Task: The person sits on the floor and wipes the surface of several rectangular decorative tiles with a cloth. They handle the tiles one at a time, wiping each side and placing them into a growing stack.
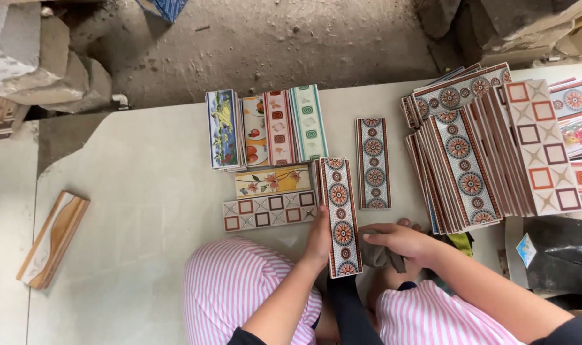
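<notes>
My left hand (318,241) grips the left edge of a long border tile with round orange medallions (339,214), holding it against my knee. My right hand (398,239) is closed on a grey cloth (377,255) beside the tile's lower right edge. A second tile of the same kind, in darker colours (372,163), lies flat just to the right. Left of the held tile lie a tile with square patterns (268,211) and a floral tile (272,179).
Several upright tiles (265,128) stand in a row at the back. A large fanned stack of patterned tiles (482,153) fills the right side. A brown wavy tile (51,239) lies far left. Stone blocks (29,57) and a dirt floor lie beyond the slab.
</notes>
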